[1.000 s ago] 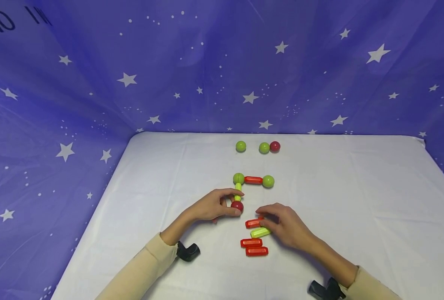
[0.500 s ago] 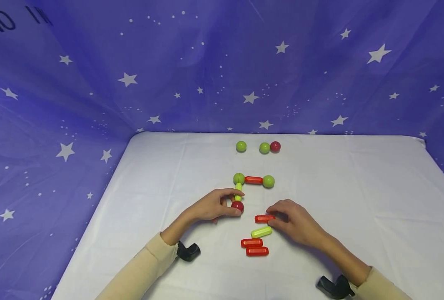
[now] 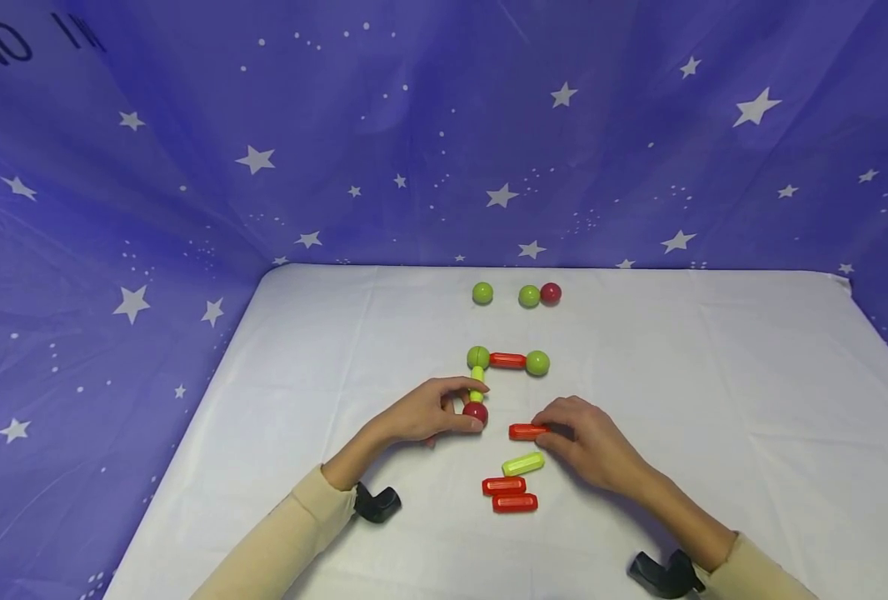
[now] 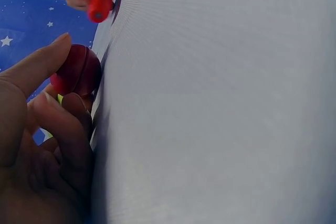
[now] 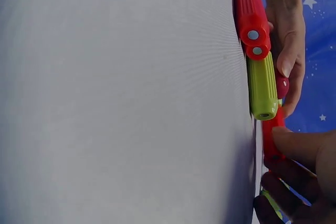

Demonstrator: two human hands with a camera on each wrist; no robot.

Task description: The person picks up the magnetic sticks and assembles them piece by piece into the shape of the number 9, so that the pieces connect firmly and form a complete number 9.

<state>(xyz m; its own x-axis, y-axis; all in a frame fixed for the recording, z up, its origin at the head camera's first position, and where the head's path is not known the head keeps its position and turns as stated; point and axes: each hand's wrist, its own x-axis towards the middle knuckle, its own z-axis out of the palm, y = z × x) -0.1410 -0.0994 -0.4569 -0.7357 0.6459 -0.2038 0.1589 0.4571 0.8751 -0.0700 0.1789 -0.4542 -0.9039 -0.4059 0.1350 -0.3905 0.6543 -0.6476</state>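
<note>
My left hand point(image 3: 423, 411) holds a dark red ball point(image 3: 476, 412) between thumb and fingers. That ball is at the near end of a lime magnetic stick point(image 3: 477, 383), which runs up to a green ball point(image 3: 477, 357). From there a red stick point(image 3: 507, 360) leads right to another green ball point(image 3: 537, 363). With thumb and fingertips, my right hand point(image 3: 592, 442) pinches the right end of a separate red magnetic stick point(image 3: 525, 432); its free end points toward the red ball, with a gap between. The left wrist view shows this stick's end point(image 4: 97, 15) beyond the ball.
Nearer me lie a loose lime stick point(image 3: 523, 464) and two red sticks, one point(image 3: 503, 486) beside the other point(image 3: 515, 503). At the back sit a lone green ball point(image 3: 482, 292) and a green ball point(image 3: 529, 296) touching a red one point(image 3: 551, 293). White cloth covers the table point(image 3: 714, 400).
My right hand has drawn the red stick right, off from beside the loose lime stick, then slightly away from me. The left hand and the joined pieces have stayed put.
</note>
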